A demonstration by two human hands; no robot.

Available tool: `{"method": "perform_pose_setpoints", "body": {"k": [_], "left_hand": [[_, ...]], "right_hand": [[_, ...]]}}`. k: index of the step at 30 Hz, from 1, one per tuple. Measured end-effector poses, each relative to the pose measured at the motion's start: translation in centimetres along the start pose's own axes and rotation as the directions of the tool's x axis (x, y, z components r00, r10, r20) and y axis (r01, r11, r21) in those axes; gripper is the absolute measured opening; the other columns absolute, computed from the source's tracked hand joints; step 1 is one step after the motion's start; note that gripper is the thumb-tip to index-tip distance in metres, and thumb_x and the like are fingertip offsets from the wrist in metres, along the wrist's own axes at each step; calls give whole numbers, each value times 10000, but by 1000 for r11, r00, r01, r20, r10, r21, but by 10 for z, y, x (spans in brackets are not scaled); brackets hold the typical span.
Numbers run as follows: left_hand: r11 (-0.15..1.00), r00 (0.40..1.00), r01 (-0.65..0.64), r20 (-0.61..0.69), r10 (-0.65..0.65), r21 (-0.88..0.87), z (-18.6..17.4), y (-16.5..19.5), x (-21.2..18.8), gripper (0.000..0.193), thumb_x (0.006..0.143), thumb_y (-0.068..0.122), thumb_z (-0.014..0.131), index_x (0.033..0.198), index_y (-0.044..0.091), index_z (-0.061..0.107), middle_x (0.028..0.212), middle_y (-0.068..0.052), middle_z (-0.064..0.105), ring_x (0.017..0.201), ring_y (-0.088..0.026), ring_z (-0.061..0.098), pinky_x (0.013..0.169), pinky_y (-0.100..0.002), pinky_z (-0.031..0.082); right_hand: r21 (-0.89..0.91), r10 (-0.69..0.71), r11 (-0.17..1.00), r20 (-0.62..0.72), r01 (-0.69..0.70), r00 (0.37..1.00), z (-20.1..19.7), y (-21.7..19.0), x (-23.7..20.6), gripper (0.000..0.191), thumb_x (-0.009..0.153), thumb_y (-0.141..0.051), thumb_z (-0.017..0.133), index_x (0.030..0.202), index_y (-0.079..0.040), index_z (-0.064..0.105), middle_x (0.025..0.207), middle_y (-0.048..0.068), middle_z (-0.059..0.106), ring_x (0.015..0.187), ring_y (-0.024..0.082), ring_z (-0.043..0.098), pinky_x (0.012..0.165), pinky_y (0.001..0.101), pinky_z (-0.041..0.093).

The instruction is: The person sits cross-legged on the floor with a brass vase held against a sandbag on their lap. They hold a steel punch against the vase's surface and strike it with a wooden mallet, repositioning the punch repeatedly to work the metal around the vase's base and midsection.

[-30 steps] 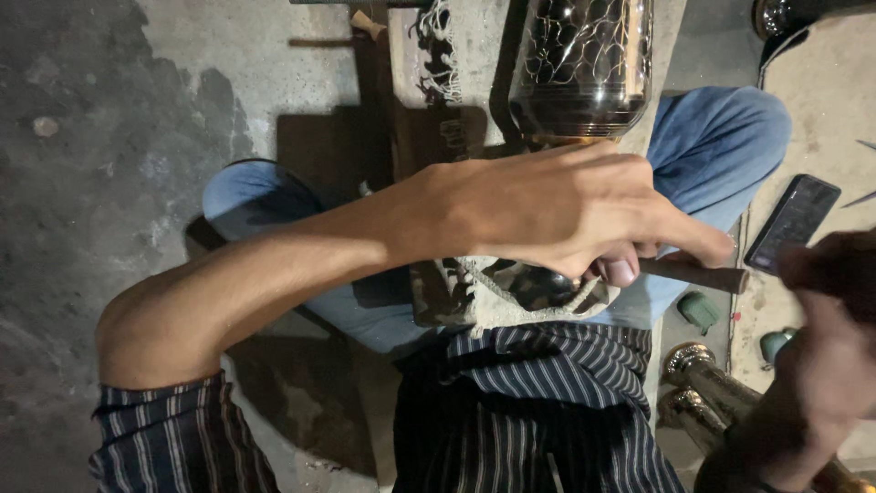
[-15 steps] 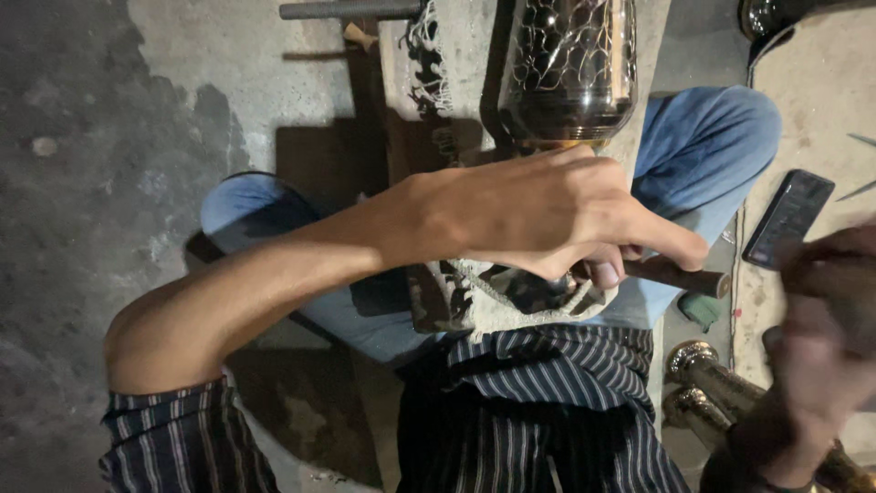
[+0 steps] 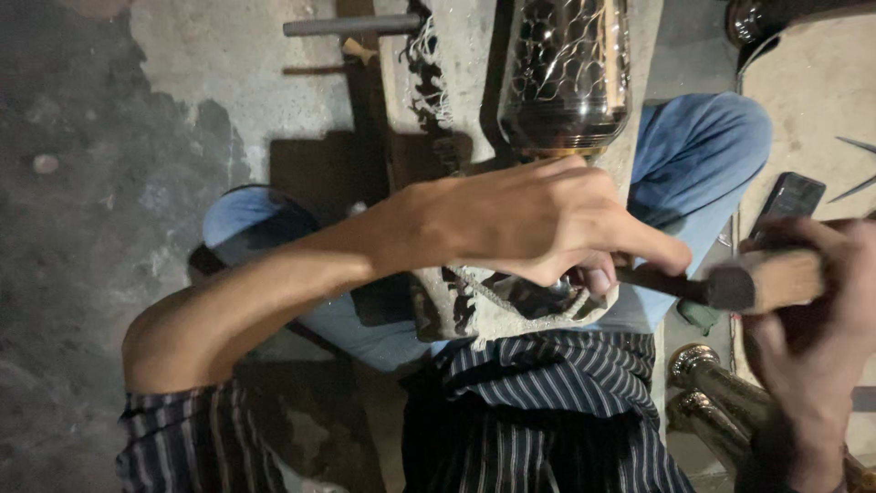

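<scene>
My left hand [image 3: 529, 219] reaches across my lap and is closed around a thin dark chisel [image 3: 662, 283], whose shaft sticks out to the right. The chisel's tip is hidden under my fingers, near the base of a dark engraved metal vase [image 3: 566, 73]. The vase lies on a wooden plank [image 3: 456, 64] that runs away from me. A frayed cloth [image 3: 493, 310] pads the spot under my left hand. My right hand [image 3: 812, 338], blurred at the right edge, grips a wooden hammer [image 3: 766, 278]. The hammer's dark end meets the chisel's free end.
A dark phone [image 3: 789, 196] lies on the floor to the right. Two brass vessels [image 3: 721, 393] lie beside my right knee. A metal rod [image 3: 351, 25] and a small wooden peg [image 3: 358, 50] rest at the top, on rough concrete floor [image 3: 137, 183].
My right hand has brought the hammer in from the right edge until it meets the chisel's end. My left hand holds the chisel in the same spot.
</scene>
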State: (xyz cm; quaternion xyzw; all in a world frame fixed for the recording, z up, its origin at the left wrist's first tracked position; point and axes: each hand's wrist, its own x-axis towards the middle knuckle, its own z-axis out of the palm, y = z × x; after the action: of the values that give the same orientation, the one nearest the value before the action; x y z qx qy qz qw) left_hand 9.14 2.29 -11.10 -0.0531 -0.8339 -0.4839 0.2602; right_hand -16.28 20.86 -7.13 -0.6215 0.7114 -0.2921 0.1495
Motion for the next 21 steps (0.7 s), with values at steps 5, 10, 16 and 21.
{"method": "perform_pose_setpoints", "body": {"k": [5, 10, 16, 21], "left_hand": [[984, 993, -112, -59, 104, -138, -4, 3, -2, 411, 997, -44, 698, 1369, 86, 583, 1095, -108, 699, 913, -116, 796, 525, -207, 549], [994, 993, 63, 102, -53, -88, -10, 6, -4, 392, 981, -6, 694, 1355, 94, 631, 1058, -79, 766, 855, -105, 797, 606, -246, 581], [985, 988, -147, -58, 142, -95, -11, 4, -3, 420, 980, -38, 630, 1361, 121, 555, 1109, -77, 756, 896, -97, 772, 680, -252, 580], [989, 986, 97, 147, -80, -109, -12, 5, 1, 438, 981, -8, 686, 1396, 109, 605, 856, -61, 776, 735, -65, 781, 467, -243, 503]], "right_hand": [[81, 6, 997, -31, -3, 1000, -2, -8, 0, 412, 967, 47, 509, 1377, 13, 504, 1246, 113, 584, 1140, 199, 588, 1026, 304, 489], [60, 27, 998, -19, -26, 999, -2, -2, -10, 444, 949, 48, 512, 1390, 18, 475, 1227, 103, 579, 1118, 199, 589, 1005, 309, 485], [1, 28, 1000, 9, -28, 1000, -2, 22, -21, 552, 866, 135, 484, 1403, 13, 449, 1236, 111, 562, 1135, 204, 583, 1015, 290, 481], [52, 23, 998, -33, -21, 999, -3, 21, -15, 473, 949, 152, 522, 1404, 38, 460, 1256, 137, 549, 1136, 229, 559, 1023, 308, 476]]}}
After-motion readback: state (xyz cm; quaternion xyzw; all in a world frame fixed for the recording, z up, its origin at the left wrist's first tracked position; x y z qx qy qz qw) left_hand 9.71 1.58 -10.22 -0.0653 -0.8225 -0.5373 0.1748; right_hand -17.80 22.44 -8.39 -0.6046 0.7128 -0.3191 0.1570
